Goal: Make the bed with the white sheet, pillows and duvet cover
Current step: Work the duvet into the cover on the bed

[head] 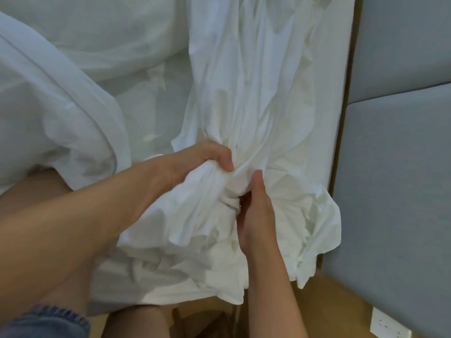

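Both hands hold a bunched white sheet at the bed's near edge. The left hand has its grip clamped on a gathered fold, fingers curled over the cloth. The right hand also grips the bunch, thumb extended upward (its fingers are buried in fabric). The sheet trails away along the mattress, beside grey padded wall panels. A white duvet lies heaped at left.

Left hand fingers curled tight, right hand thumb raised, bare forearms converging
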Available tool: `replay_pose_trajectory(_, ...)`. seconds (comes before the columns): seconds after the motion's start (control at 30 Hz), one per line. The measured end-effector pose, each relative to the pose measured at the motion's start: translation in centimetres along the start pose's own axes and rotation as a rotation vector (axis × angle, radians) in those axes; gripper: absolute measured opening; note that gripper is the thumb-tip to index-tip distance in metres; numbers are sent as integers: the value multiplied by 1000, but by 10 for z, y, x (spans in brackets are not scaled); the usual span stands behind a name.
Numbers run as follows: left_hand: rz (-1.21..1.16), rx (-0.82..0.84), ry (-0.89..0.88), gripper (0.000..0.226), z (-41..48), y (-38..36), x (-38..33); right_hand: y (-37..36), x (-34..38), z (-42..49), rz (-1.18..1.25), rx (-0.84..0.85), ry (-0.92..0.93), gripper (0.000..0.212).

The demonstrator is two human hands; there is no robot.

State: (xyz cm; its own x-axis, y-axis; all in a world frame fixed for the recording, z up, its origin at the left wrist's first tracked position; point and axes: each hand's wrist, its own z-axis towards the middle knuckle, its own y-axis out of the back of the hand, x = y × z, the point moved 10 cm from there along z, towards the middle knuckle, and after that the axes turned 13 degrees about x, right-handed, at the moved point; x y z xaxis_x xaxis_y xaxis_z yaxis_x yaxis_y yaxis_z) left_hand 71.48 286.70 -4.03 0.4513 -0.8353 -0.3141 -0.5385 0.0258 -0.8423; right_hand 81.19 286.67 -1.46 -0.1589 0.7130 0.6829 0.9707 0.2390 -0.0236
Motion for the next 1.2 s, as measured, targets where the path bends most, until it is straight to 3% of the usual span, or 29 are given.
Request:
replay_pose_trajectory(0.03, -5, 20, 26, 56, 4, -4, 3, 1, 6, 5, -20, -37, 45, 25)
replay_pose_trajectory(0.13, 65, 16, -8, 68, 10, -8, 4, 17, 31, -8, -300, -353, 199, 40)
replay_pose_trajectory(0.23, 108, 18, -61, 52, 10, -9, 0, 34, 44, -29, -204, -563, 342, 44)
replay_pose_trajectory(0.3, 132, 41, -181, 40, 10, -14, -4, 30, 50, -26, -168, -484, 350, 44)
replay_pose_trajectory(0.4, 62, -59, -440, 22, 1, -13, -17, 3, 56, -13, -241, -248, 319, 42)
replay_pose_trajectory(0.47, 30, -9, -437, 16, -4, -19, -13, 2, 61, -14, -337, -264, 309, 45)
replay_pose_trajectory(0.53, 75, 32, -297, 20, -10, -21, -2, 16, 61, -20, -337, -366, 287, 46)
replay_pose_trajectory(0.6, 189, -30, -70, 31, -13, -3, 11, 35, 60, -31, -242, -487, 296, 45)
replay_pose_trajectory(0.7, 596, 33, 432, 86, -22, 13, 25, 57, 73, -42, -104, -592, 404, 44)
replay_pose_trajectory(0.77, 770, 42, 589, 116, -32, 21, 29, 60, 82, -36, -56, -552, 445, 43)
replay_pose_trajectory(0.83, 781, 44, 479, 101, -21, 17, 20, 49, 80, -21, -105, -460, 396, 43)
replay_pose_trajectory(0.9, 628, 50, 137, 63, -6, 5, 2, 28, 66, -4, -211, -353, 318, 40)
replay_pose_trajectory(1.0, 323, 57, -236, 35, 0, -6, -7, 13, 40, 7, -278, -299, 217, 27)
replay_pose_trajectory(1.1, 80, 106, -188, 21, 4, -15, 9, 16, 37, 4, -325, -342, 237, 25)
replay_pose_trajectory(1.2, 163, 176, 141, 8, -1, -15, 29, 22, 49, -3, -317, -379, 326, 40)
